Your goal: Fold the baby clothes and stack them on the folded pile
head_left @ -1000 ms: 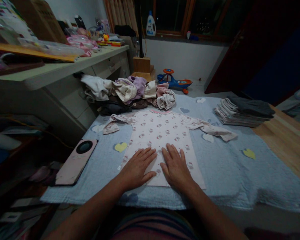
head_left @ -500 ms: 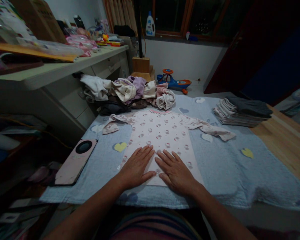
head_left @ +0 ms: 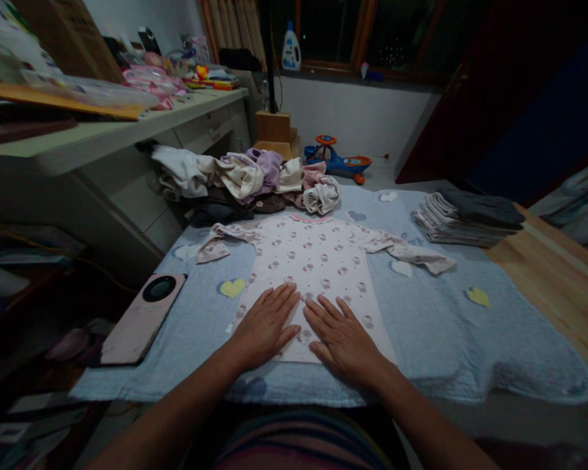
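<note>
A pale pink long-sleeved shirt (head_left: pixel 306 251) with small printed cat figures lies spread out, its collar toward the far side and its sleeves reaching out to both sides. My left hand (head_left: pixel 267 326) rests flat on the lower left of the shirt, fingers extended. Beside it, my right hand (head_left: pixel 343 339) lies palm down on the lower right part, fingers slightly apart. Neither hand grips anything. Under the shirt is a light blue cloth (head_left: pixel 431 326) with heart patterns.
A pink phone (head_left: pixel 144 320) lies at the cloth's left edge. Rumpled clothes (head_left: pixel 245 176) are heaped behind the shirt. At the right stands a folded stack of clothes (head_left: pixel 465 219) near a bare wooden surface (head_left: pixel 543 281). A cluttered desk (head_left: pixel 151 130) borders the left.
The view has shifted slightly, so the scene sits a little further left. Both hands stay flat on the shirt in nearly the same place.
</note>
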